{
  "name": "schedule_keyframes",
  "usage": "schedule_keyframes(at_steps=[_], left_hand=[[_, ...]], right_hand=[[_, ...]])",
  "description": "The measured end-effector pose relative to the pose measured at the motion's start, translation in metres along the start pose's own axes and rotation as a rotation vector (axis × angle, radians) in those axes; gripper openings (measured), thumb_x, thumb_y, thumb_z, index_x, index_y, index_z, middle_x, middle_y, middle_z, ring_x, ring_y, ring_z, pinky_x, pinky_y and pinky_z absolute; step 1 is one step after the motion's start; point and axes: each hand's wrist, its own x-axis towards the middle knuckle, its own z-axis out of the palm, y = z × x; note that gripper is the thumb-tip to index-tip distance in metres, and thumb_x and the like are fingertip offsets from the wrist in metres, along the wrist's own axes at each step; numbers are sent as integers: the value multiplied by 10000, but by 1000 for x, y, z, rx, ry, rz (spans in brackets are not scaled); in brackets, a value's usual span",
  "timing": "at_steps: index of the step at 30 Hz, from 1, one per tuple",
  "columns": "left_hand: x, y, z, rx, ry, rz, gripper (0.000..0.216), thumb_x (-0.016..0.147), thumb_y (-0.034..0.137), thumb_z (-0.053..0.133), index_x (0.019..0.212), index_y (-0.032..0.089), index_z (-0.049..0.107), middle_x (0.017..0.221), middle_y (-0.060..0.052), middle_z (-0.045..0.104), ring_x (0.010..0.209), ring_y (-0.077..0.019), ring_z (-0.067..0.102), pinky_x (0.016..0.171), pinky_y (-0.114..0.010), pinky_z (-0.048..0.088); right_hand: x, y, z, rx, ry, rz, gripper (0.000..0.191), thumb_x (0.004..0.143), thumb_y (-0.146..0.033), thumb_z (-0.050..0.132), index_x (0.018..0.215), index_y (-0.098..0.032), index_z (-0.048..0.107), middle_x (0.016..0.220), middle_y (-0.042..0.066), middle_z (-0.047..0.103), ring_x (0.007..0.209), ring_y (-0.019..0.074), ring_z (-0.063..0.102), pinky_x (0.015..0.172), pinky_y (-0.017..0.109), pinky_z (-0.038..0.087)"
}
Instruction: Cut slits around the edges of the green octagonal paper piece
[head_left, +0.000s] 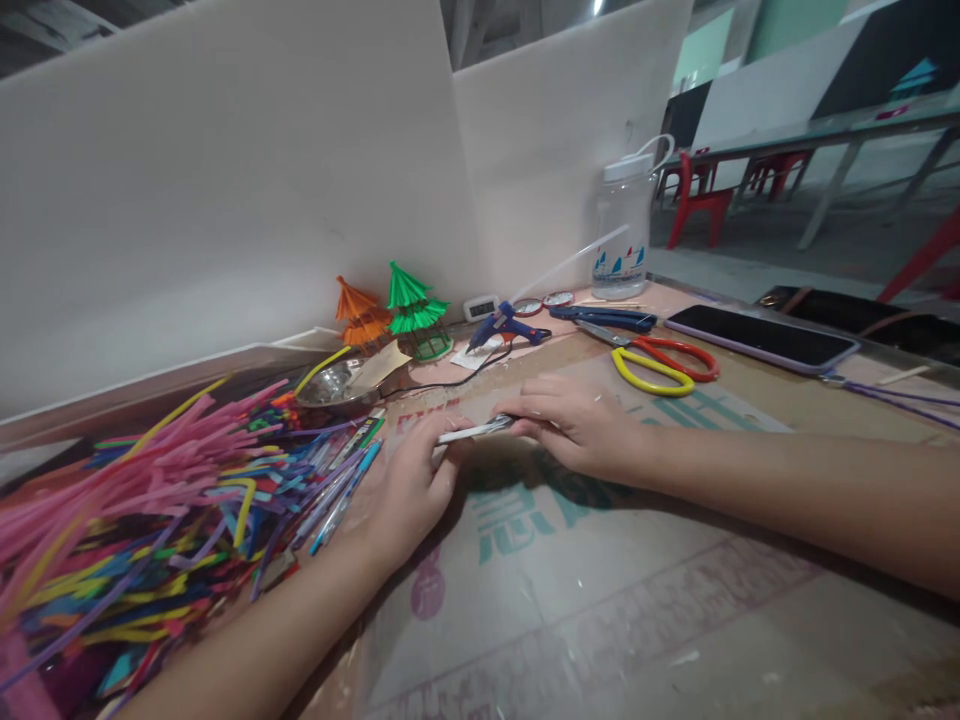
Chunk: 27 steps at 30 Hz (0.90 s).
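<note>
In the middle of the head view, a slim white strip-like piece point(469, 434) stretches between my two hands, above the cardboard sheet. My left hand point(421, 475) grips its left end between thumb and fingers. With fingertips pinched together, my right hand point(566, 425) holds the other end, where a grey, dark-edged part shows. Motion blur hides what exactly this piece is. Just left of my left hand lie a blue pen point(346, 497) and a large pile of coloured pipe cleaners point(172, 500). Scissors point(652, 362) with yellow and red handles rest beyond my right hand.
Along the back stand an orange paper-like tower point(362, 312), a green one point(414, 310), a metal bowl point(337, 385), a blue glue gun point(504, 325) with its cord, and a water bottle point(622, 230). Blue-handled pliers point(604, 318) and a phone point(761, 338) lie at right.
</note>
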Motion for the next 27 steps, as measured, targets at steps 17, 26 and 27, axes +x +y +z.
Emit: schedule_keyframes(at_steps=[17,26,27], left_hand=[[2,4,-1,30,-8,-21,205,953,222,503,1117,225,625,1133,-63,699,1094,-235,629,974,-390,481],[-1,5,-3,133,-43,99,361,906,135,524,1240,245,607,1232,-69,686,1154,-247,631,1031,-430,489],[-1,6,-4,129,-37,107,359,904,130,522,1234,239,611,1221,-71,691,1145,-245,638,1024,-426,497]], right_hand=[[0,0,1,1,-28,66,279,1009,-275,492,1162,-133,677,904,91,710,838,211,625,750,328,485],[2,-7,-3,-22,-19,-21,310,1026,-288,466,1173,-144,697,822,61,597,744,186,553,654,296,436],[2,-7,-3,-28,-24,-18,311,1027,-294,466,1170,-146,699,823,61,594,744,185,551,651,295,434]])
